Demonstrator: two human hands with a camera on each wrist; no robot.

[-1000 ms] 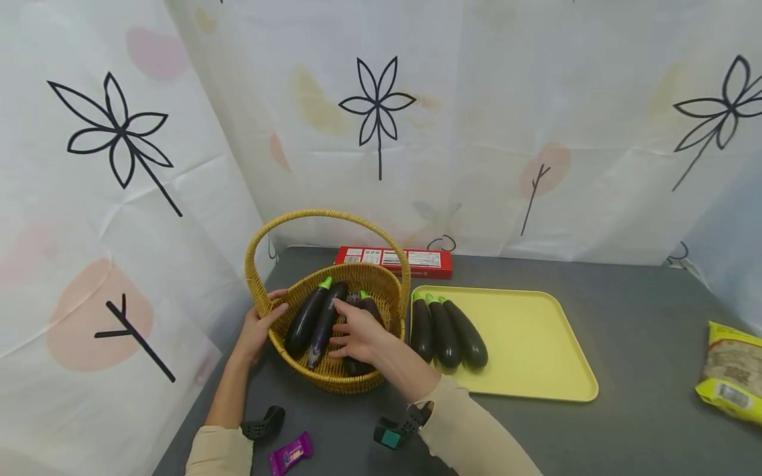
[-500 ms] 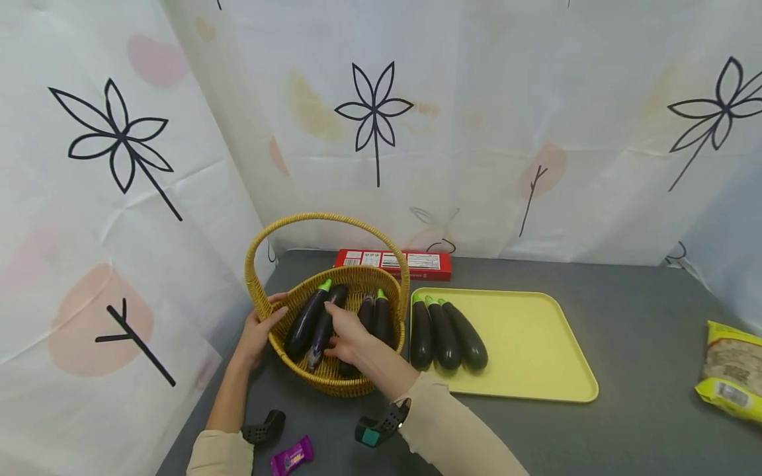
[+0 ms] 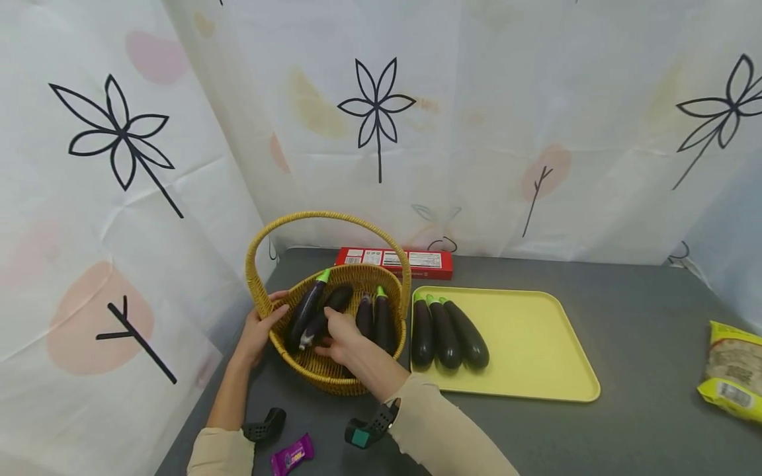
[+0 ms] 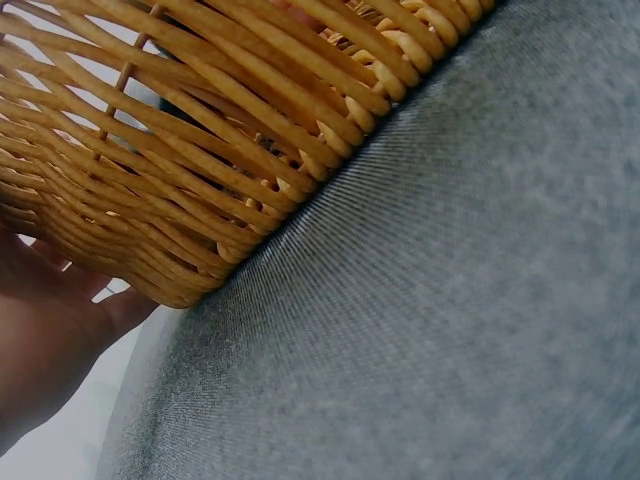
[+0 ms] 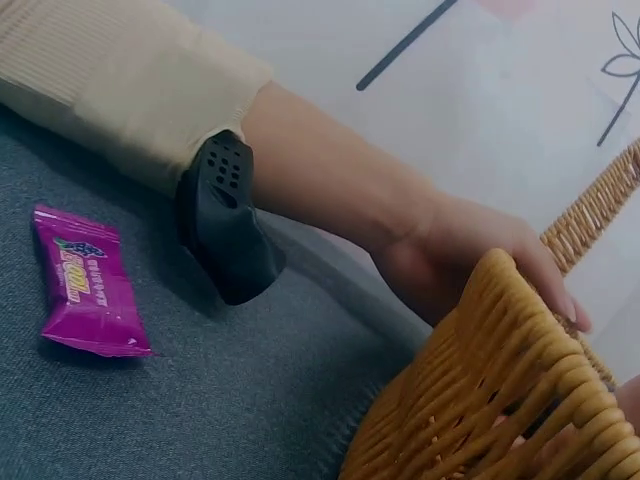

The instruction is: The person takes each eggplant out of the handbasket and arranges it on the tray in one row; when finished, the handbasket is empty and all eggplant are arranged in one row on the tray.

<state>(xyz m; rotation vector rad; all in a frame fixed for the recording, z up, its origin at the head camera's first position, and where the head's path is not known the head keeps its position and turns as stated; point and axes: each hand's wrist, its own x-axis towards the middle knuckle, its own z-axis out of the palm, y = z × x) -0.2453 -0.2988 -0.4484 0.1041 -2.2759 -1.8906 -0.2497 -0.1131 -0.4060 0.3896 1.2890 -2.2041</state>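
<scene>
My left hand (image 3: 256, 330) grips the left rim of a yellow wicker basket (image 3: 333, 383), its thumb over the edge; the right wrist view shows this left hand (image 5: 460, 250) too. Inside the basket, my right hand (image 3: 345, 340) holds a dark eggplant (image 3: 338, 299) that lies tilted, thumb on its upper side. Its other fingers are partly hidden. Left of it leans a green-stemmed eggplant (image 3: 307, 307), touching it. Two more eggplants, one with a green stem (image 3: 383, 320) and one with a dull stem (image 3: 364, 317), lie at the basket's right side.
A yellow tray (image 3: 530, 344) right of the basket bears three eggplants (image 3: 443, 334) at its left end. Behind the basket lies a red box (image 3: 428, 264). A purple snack packet (image 3: 292, 455) is near the front, and a yellow bag (image 3: 735, 370) lies far right.
My right hand has moved slightly left and taken hold of the middle eggplant. That eggplant's lower end has shifted up and left, against its neighbour. The left hand stays on the rim.
</scene>
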